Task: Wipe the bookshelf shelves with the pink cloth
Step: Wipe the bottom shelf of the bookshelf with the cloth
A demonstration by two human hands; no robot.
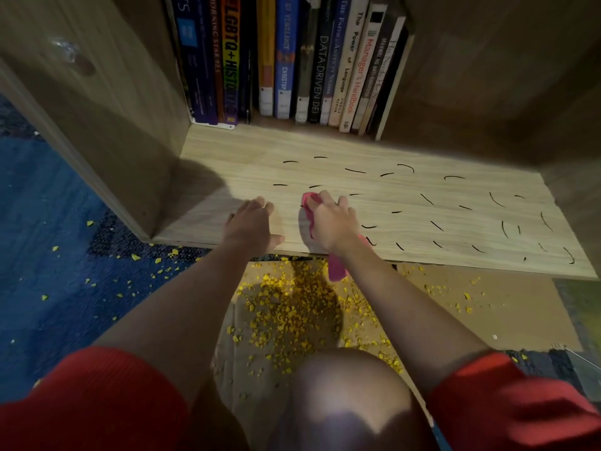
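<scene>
Marks spread toward frame right from your right grip, curled round the pink cloth on the shelf; your left grip lies flat, holding nothing.

Light: brightest on the pale shelf board; the source is out of frame, and the cabinet's upper corners fall off into brown gloom.
Shadows: a dark patch at the board's left end, against the side panel; another over the yellow crumbs.
Glare: a pale sheen on the knee.
Focus: book spines legible; red sleeves soft.
Distortion: wide-angle bowing; straight edges curve toward the frame's sides.
</scene>
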